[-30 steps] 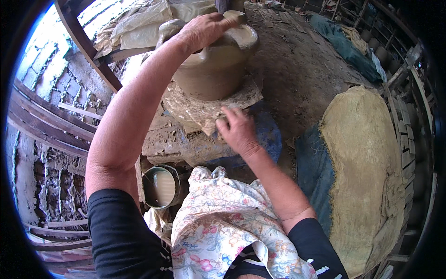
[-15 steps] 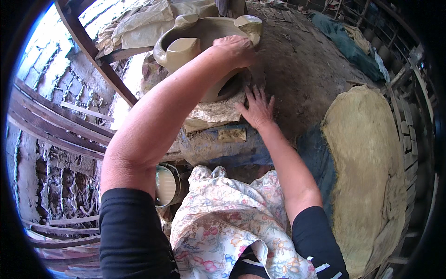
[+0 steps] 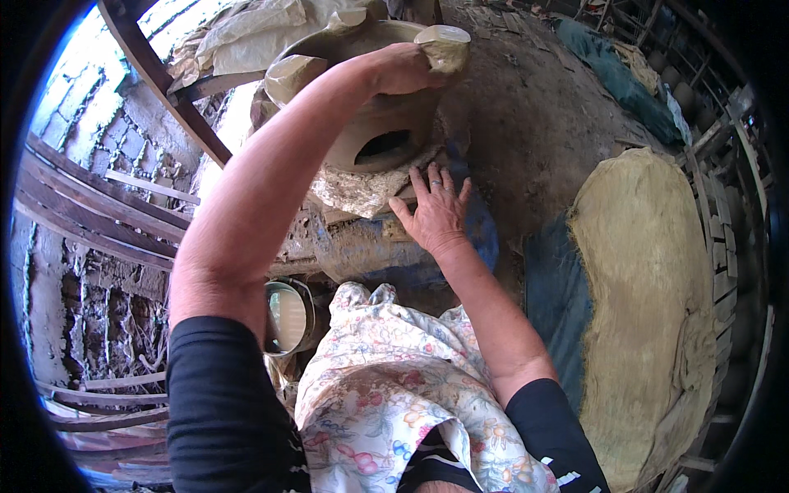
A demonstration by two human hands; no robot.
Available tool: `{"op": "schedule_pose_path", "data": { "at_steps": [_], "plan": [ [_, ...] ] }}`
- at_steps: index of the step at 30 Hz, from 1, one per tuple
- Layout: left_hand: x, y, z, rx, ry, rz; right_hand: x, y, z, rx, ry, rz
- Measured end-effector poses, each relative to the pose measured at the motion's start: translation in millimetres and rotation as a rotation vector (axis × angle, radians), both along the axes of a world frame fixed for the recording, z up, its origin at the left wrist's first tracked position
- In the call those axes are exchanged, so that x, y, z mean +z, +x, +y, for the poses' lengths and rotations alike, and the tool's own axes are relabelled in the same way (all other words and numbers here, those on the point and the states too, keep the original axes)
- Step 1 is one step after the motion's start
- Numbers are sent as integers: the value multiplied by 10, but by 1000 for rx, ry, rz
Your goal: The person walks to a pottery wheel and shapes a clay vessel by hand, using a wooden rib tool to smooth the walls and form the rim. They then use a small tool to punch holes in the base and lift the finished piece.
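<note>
A wet-looking clay stove [image 3: 349,131], bowl-shaped at the top, stands at the upper middle. Three thick lugs rise from its rim, and a dark opening [image 3: 384,147] is cut low in its near wall. My left hand [image 3: 403,69] reaches across to the rim's right side, closed against the clay beside the right-hand lug [image 3: 445,49]; its fingertips are partly hidden. Under the stove lies a rough, pale, crusted base [image 3: 355,191]. My right hand [image 3: 436,207] has its fingers spread and palm down at the right edge of this base, holding nothing.
A bucket of cloudy liquid [image 3: 288,319] stands at lower left, near my floral cloth [image 3: 370,370]. Wooden bars [image 3: 107,209] run along the left. A long tan mat [image 3: 649,312] lies at right over blue cloth [image 3: 557,292]. Pale sheeting [image 3: 251,37] is bunched behind the stove.
The stove has turned clockwise as seen from above; its opening now shows more fully. My left hand stays at the right-hand lug. My right hand has shifted slightly left and nearer.
</note>
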State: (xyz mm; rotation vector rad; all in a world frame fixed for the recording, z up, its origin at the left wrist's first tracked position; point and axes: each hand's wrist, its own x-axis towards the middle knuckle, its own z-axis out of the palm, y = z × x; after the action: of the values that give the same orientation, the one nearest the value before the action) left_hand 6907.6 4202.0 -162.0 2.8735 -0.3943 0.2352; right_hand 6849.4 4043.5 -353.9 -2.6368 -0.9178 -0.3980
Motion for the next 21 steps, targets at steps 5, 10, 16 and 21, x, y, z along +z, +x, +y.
{"op": "schedule_pose_path", "data": {
  "at_steps": [5, 10, 16, 21],
  "plan": [
    [198, -644, 334, 78, 278, 116, 62, -237, 6, 84, -13, -19],
    [197, -699, 398, 123, -295, 67, 204, -350, 41, 231, 58, 124],
    [234, -487, 168, 426, -1053, 251, 253, 48, 36, 186, 458, 123],
    [293, -455, 674, 598, -827, 55, 66, 561, -52, 44, 407, 20]
  ]
}}
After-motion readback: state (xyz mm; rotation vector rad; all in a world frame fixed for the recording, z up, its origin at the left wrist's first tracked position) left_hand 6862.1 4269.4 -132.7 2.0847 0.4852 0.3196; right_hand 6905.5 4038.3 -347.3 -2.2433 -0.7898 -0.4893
